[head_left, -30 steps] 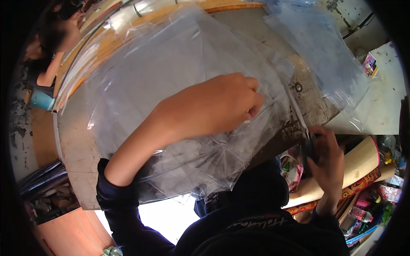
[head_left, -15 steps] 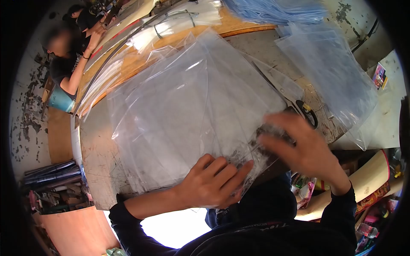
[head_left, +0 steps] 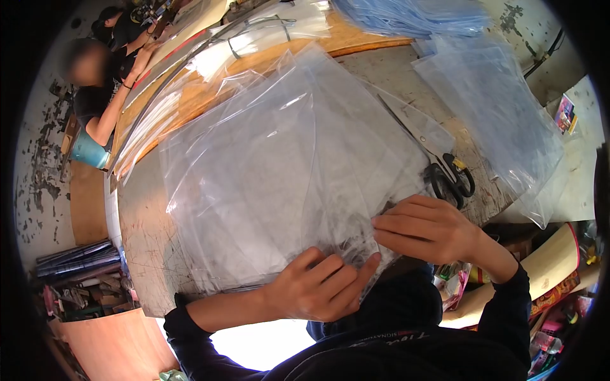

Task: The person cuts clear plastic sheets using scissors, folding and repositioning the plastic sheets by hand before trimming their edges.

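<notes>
Clear plastic sheets (head_left: pixel 254 171) lie in a loose pile over the scratched worktable (head_left: pixel 149 222). At their near edge my left hand (head_left: pixel 321 286) has its fingers curled on the plastic, pinching the edge. My right hand (head_left: pixel 429 228) is at the near right corner of the pile, fingers closed together on the crumpled plastic. Just beyond my right hand, black-handled scissors (head_left: pixel 445 168) rest on the table with their blades slightly apart, pointing to the upper left.
More clear sheets (head_left: pixel 492 108) lie at the right, with a bluish plastic stack (head_left: pixel 413 16) behind. Tied bundles of plastic (head_left: pixel 254 38) sit on a wooden surface. Two people work at the upper left. Rolls (head_left: pixel 534 273) and clutter are at the lower right.
The scissors have left my right hand and now lie on the table. My right hand has come left onto the plastic's corner; my left hand has moved down to the near edge.
</notes>
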Available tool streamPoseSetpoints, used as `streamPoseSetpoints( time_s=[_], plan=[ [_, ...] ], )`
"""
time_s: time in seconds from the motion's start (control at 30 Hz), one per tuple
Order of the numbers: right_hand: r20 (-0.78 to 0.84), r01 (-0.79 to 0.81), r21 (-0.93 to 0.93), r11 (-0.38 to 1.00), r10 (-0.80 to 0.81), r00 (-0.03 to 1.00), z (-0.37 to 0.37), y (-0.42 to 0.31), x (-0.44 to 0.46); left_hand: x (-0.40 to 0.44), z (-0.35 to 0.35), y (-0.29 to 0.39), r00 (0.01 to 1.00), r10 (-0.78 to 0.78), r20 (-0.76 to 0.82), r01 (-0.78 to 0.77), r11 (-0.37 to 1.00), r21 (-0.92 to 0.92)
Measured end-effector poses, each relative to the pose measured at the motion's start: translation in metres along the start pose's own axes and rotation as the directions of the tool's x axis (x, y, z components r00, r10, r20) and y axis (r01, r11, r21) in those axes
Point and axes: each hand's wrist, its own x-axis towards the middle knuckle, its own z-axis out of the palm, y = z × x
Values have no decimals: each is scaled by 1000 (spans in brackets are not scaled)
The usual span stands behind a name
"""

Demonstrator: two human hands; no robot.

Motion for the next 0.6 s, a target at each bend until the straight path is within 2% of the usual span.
streamPoseSetpoints(
  time_s=[0.13, 0.2, 0.27, 0.33, 0.4, 0.47, 0.53, 0.57, 0.6],
  plan=[
    [77, 31, -21, 999, -30, 997, -2, -8, 5, -3, -7, 3, 995, 98, 29, -99, 994, 35],
    [124, 63, -35, 997, -58, 991, -2, -14, 5, -5, -12, 7, 979, 200, 40, -201, 979, 33],
    [226, 166, -146, 975, -131, 965, -1, -22, 5, -11, -17, 12, 975, 208, 75, -210, 978, 16],
    [198, 216, -156, 964, -184, 963, 2, -28, 5, -17, -20, 16, 945, 293, 146, -291, 956, -34],
    [169, 265, -162, 951, -238, 957, 3, -31, 5, -25, -20, 23, 950, 275, 149, -269, 961, -60],
    [170, 198, -130, 972, -175, 970, -3, -24, 8, -36, -19, 32, 954, 261, 149, -251, 964, -83],
    [158, 38, -242, 970, 1, 987, -19, 2, 10, -52, -16, 42, 898, 420, 131, -413, 907, -80],
    [131, -28, -347, 937, 78, 988, -22, 9, 10, -62, -16, 49, 922, 362, 136, -340, 927, -160],
    [97, -93, -446, 890, 152, 984, -24, 16, 11, -71, -15, 52, 920, 367, 135, -343, 924, -168]
  ],
)
